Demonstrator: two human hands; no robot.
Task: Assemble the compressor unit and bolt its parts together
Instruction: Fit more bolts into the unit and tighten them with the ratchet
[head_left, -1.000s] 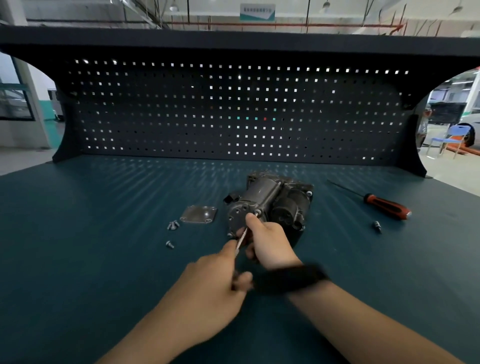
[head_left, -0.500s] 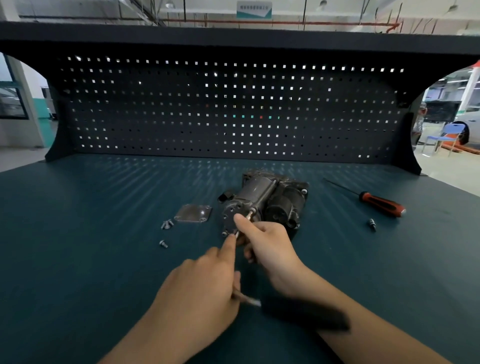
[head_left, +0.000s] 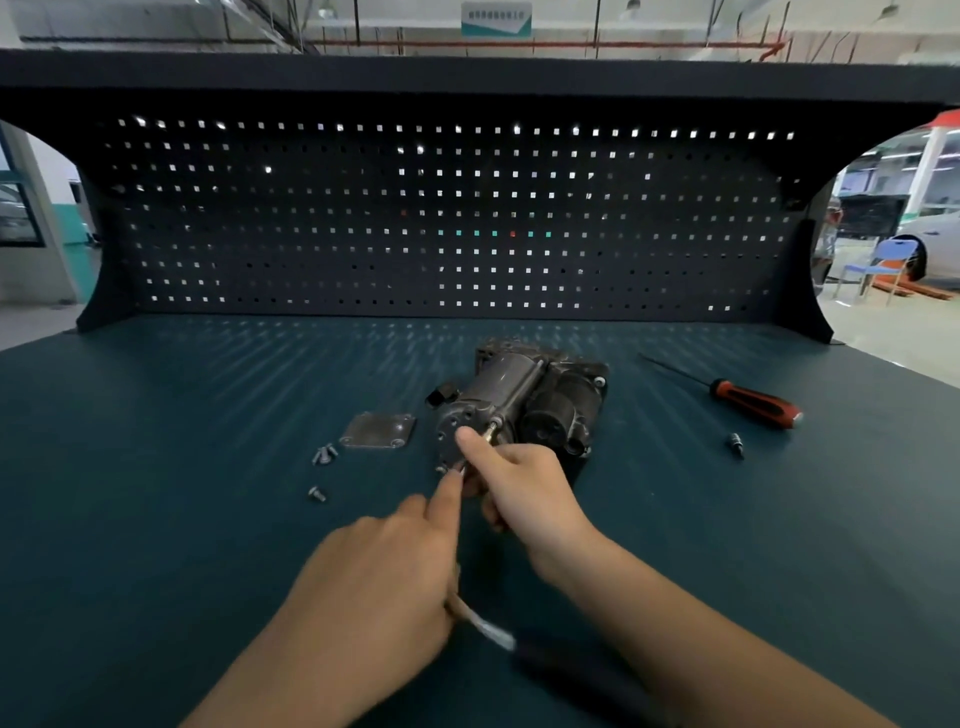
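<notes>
The dark grey compressor (head_left: 524, 395) lies on the green bench mat (head_left: 156, 467), its round end face toward me. My left hand (head_left: 384, 571) grips a wrench whose metal shaft (head_left: 480, 626) leaves the palm and ends in a black handle (head_left: 576, 673). Its index finger points along the tool to a bolt low on the end face. My right hand (head_left: 524, 493) holds the compressor's near end. Its thumb presses on the face beside a brass fitting, and its fingers curl underneath. The wrench tip is mostly hidden between my hands.
A flat metal cover plate (head_left: 378, 430) lies left of the compressor, with loose screws (head_left: 324, 453) and one more (head_left: 317, 493) nearby. A red-handled screwdriver (head_left: 753, 402) and a small bit (head_left: 735, 444) lie to the right. A black pegboard (head_left: 441, 218) closes off the back.
The wrench's black handle has swung from level under my right wrist down toward me. My left index finger has stretched forward to the end face. The compressor stays put.
</notes>
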